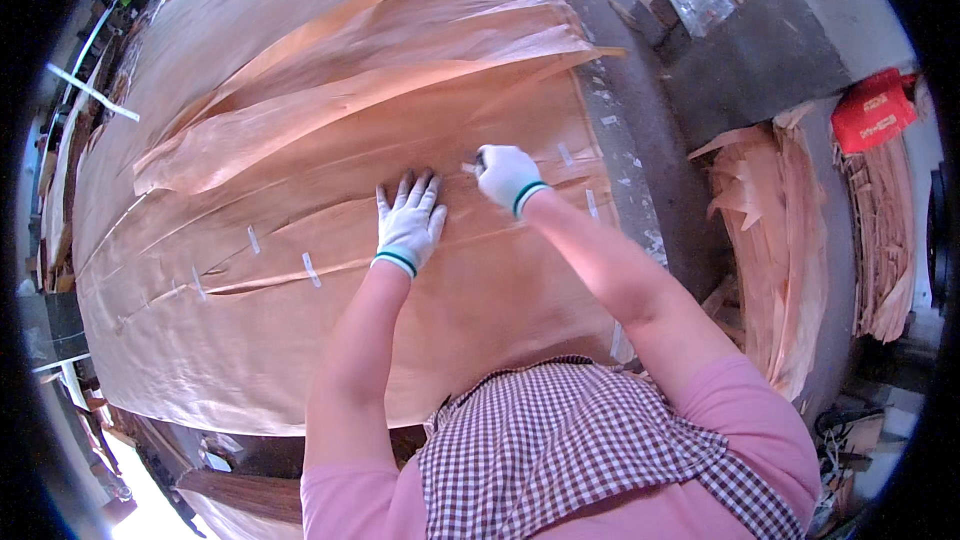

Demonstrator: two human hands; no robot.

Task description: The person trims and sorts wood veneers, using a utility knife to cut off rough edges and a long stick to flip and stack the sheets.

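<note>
A broad sheet of thin reddish-brown wood veneer lies spread before me, with long slits running across it. My left hand, in a white glove with dark-stained fingertips, rests flat on the sheet with its fingers apart. To its right, my gloved right hand is closed in a fist over the veneer, near a slit. A small dark object and a pale bit show at its fingers, too small to name. Short whitish tape strips cross some of the slits. Beyond my hands, loose veneer sheets lie rumpled and overlapping.
On the right, veneer offcuts stand in a stack beside another bundle of veneer. A red bag lies on top of that bundle. At the upper right a clear plastic bag sits near a grey panel.
</note>
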